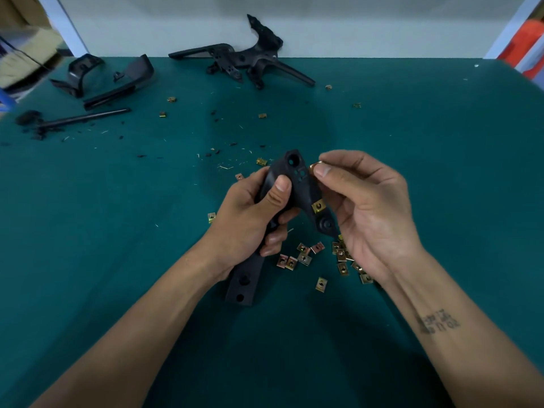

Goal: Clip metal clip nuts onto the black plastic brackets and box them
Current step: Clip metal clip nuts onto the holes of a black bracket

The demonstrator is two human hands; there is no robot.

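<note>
Two bare hands are working over the green table [117, 231], near its middle. The left hand [250, 219] is gripping the black plastic bracket [297, 184], fingers curled round its middle and thumb pressing on the upper face, keeping it off the surface. The bracket's lower strip, with two round holes, is sticking out below the palm toward the camera; its upper end, with one large hole, is pointing away.

One clip nut [318, 206] is already sitting on the bracket's right edge, just beside the right palm. The right hand [371, 207] is pinching another clip nut [314, 165] between thumb and forefinger, touching or nearly touching the bracket's upper right edge; cannot tell which.

Loose clip nuts [303, 256] are lying scattered on the table under and between the wrists, with single ones strewn farther out.

Along the far edge, a pile of black brackets [244, 60] is leaning against the white wall [382, 30]. At far left, other black plastic parts [103, 78] and a black rod [85, 116] are lying among dark shavings.
</note>
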